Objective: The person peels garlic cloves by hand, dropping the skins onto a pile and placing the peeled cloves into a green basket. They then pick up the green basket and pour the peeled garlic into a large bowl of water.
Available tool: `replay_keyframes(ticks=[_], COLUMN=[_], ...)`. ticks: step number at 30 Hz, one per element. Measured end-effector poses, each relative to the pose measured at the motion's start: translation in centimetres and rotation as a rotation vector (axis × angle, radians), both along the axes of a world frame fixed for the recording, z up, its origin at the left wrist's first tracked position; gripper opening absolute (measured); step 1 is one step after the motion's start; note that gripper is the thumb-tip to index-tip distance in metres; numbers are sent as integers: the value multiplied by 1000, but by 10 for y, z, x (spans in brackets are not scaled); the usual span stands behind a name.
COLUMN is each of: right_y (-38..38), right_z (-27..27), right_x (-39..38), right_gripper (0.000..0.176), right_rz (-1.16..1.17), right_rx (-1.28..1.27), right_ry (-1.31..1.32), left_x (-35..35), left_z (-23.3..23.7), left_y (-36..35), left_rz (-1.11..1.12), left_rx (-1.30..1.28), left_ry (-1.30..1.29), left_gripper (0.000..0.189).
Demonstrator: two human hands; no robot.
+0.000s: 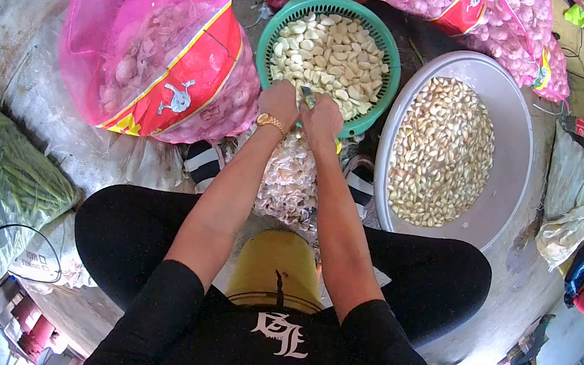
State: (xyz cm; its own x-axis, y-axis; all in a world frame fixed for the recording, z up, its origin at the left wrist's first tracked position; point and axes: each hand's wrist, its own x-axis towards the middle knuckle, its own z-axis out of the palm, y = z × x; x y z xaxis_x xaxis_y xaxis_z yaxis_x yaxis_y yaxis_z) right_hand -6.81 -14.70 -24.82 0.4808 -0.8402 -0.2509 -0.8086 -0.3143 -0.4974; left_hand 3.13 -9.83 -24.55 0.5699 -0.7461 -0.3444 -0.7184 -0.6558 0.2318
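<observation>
Over the near rim of the green basket (312,4) both hands meet, touching; left hand (278,104), gold watch (271,123) on its wrist, has fingers curled shut, and what they pinch is hidden; right hand (322,120) has fingers closed round a small blade (308,96) that pokes up between the two hands; basket holds peeled cloves (331,55), pale and bare; right of it a white basin (516,142) of unpeeled cloves (442,153); near side of the hands, a heap of papery skins (290,182); pink mesh sack (167,56) of garlic to the left. Judgement: a clove is light, small, firm but bruisable, likely slick once bare, its skin brittle and flaky; best pinched at its two ends by thumb and forefinger, flat side free; blade best taken by its handle, edge turned away.
</observation>
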Motion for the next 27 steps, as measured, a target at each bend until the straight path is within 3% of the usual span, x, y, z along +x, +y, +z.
replay_keyframes(ticks=[3, 8, 11, 17, 23, 27], right_y=[3, 37, 66, 74, 81, 78], right_z=[9, 39, 5, 4, -16, -16], right_x=[-5, -38, -56, -63, -65, -64], right_gripper=[31, 30, 31, 31, 29, 28], right_rz=[-51, -141, -90, -191, -260, -219], right_rx=[-63, 315, 249, 239, 138, 29], right_ry=[-156, -117, -97, -156, -245, -306], left_x=[-3, -33, -52, -54, -56, -53], left_z=[11, 58, 23, 29, 48, 42], left_y=[14, 63, 95, 97, 71, 60], left_rz=[72, 298, 252, 335, 382, 428], left_rx=[-107, 37, 130, 77, -61, -27], left_ry=[-31, 196, 256, 392, 310, 361], left_gripper=[19, 21, 22, 30, 36, 29])
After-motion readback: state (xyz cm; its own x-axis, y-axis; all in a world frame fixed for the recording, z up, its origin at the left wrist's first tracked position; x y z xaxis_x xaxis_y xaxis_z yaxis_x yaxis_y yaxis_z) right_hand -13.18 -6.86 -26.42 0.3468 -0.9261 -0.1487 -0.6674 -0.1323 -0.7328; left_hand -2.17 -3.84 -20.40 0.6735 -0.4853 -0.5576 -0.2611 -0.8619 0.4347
